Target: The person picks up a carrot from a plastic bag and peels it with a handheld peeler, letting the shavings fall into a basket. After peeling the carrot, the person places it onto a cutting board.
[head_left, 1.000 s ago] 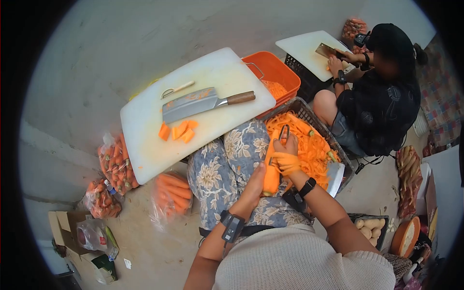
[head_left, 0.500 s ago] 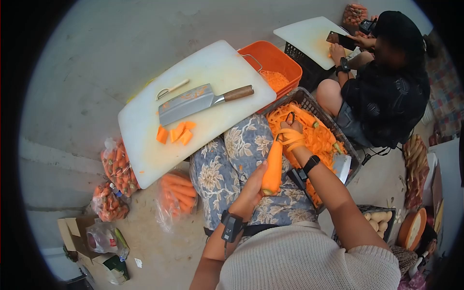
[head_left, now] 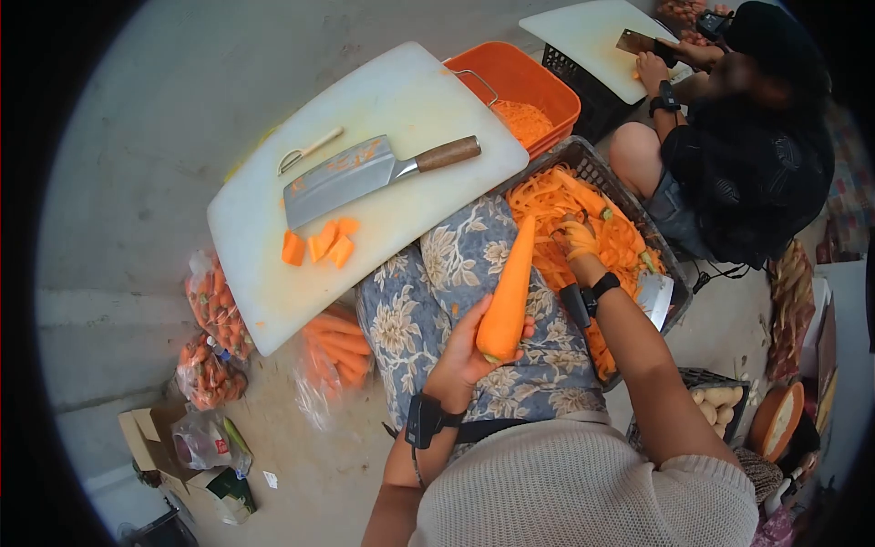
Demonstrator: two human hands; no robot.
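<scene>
My left hand (head_left: 469, 351) is wrapped round the thick end of a peeled carrot (head_left: 508, 296), whose narrow tip points up over my lap. Orange strips lie over the back of my right hand (head_left: 576, 239), which is down in the black crate (head_left: 674, 264) among the peelings (head_left: 547, 196); its fingers are closed round something dark that I cannot make out. On the white board (head_left: 410, 91) lie a cleaver (head_left: 346, 178) with a wooden handle, a peeler (head_left: 310, 150) and several cut carrot pieces (head_left: 321, 242).
An orange bin (head_left: 538, 82) of shredded carrot stands behind the crate. At the upper right a person (head_left: 747, 155) holds a cleaver over another white board (head_left: 583, 36). Bags of carrots (head_left: 337, 346) lie at the left; potatoes (head_left: 718, 401) sit in a crate at the lower right.
My right hand has moved down and right, away from the carrot and into the peelings. The carrot in my left hand has turned slightly and its tip is higher. The whole view has shifted slightly.
</scene>
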